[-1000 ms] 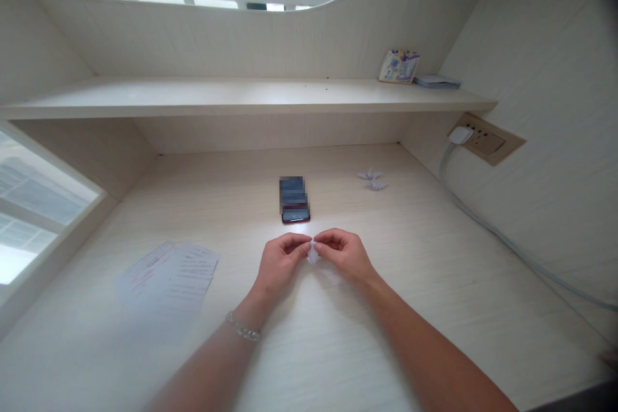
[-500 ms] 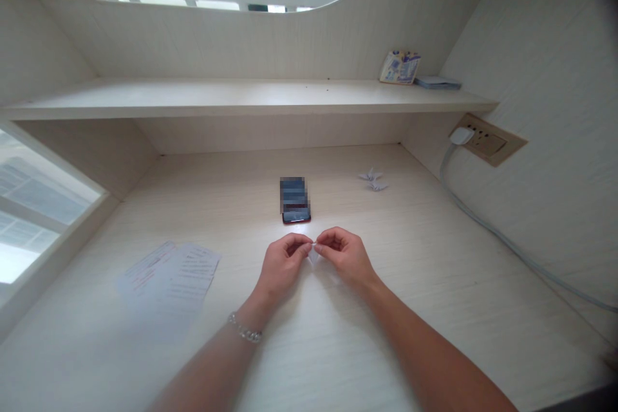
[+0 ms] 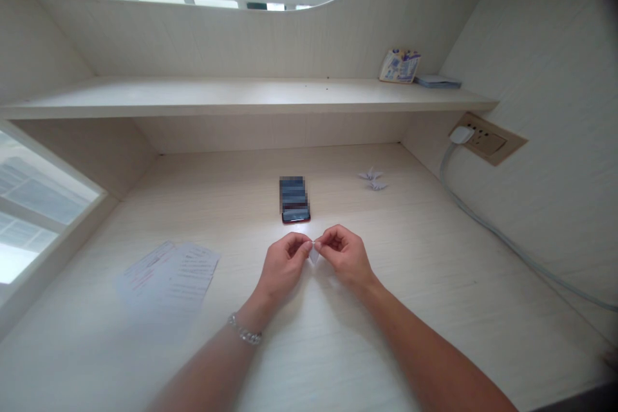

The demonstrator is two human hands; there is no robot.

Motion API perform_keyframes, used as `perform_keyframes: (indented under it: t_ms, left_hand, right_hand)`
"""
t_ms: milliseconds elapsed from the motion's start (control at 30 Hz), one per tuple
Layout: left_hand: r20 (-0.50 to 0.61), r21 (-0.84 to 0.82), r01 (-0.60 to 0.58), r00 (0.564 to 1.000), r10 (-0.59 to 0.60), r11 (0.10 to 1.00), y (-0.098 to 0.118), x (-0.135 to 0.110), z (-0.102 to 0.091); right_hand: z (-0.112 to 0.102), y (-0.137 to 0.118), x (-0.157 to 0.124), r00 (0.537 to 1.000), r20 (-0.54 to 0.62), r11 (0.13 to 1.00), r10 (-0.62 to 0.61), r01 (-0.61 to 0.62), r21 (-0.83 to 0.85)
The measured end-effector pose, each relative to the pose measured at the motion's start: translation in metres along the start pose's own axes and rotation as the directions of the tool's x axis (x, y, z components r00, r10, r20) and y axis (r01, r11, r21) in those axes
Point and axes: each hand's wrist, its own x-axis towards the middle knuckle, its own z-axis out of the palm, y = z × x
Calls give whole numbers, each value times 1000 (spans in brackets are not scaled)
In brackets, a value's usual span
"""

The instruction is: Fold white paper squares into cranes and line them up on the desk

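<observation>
Between my fingertips is a small piece of folded white paper (image 3: pixel 313 253), its lower point hanging below them. My left hand (image 3: pixel 286 262), with a chain bracelet (image 3: pixel 245 330) on its wrist, pinches the paper's left side. From the other side my right hand (image 3: pixel 346 257) pinches it between thumb and fingers. The fingers hide most of the paper's upper part. Just beyond my hands a phone (image 3: pixel 295 201) lies on the desk, its screen blurred out. Two small folded paper cranes (image 3: pixel 375 185) sit farther back on the right.
Printed sheets (image 3: pixel 186 277) lie on the desk (image 3: pixel 309 360) to the left. A shelf (image 3: pixel 217 93) crosses the back, with a small colourful packet (image 3: pixel 400 66) on it. On the right wall, a white plug and grey cable (image 3: pixel 487 226) run from a socket (image 3: pixel 497 141).
Both hands stay almost in place. My right hand has shifted very slightly, and a little more of the folded paper shows between the fingertips.
</observation>
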Motion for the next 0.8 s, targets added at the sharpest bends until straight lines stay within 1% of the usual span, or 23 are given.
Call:
perform_keyframes:
  t_ms: [133,233,300,367,467,533,633,733,800]
  left_hand:
    - [-3,106,-26,1000,26,994,3,0,-2]
    - [8,148,-30,1000,29,989,4,0,-3]
    - [0,123,-24,1000,24,992,3,1,-1]
    - [-7,58,-8,1000,9,998,3,1,1]
    - [28,-46,26,999,-25,999,0,1,4]
    - [37,-85,31,999,-28,996,-2,1,4]
    - [-2,-86,13,1000,-13,996,-4,1,3]
    - [-24,-47,-3,1000,1,999,-4,1,1]
    - [-28,-10,-15,999,15,1000,-3,0,1]
  right_hand:
    - [0,3,1,998,53,999,35,-37,33]
    - [-1,5,2,996,77,999,34,-34,-2]
    - [-1,3,2,999,51,1000,15,-14,-8]
    - [0,2,2,1000,9,1000,-2,2,15]
    - [2,0,2,998,-61,997,-19,24,71]
    - [2,2,2,996,-83,994,-14,23,107]
    - [0,4,1,999,-39,995,11,-7,101]
    - [-3,4,1,999,47,1000,12,-12,-4]
    - [-4,3,0,997,82,997,11,-5,-78]
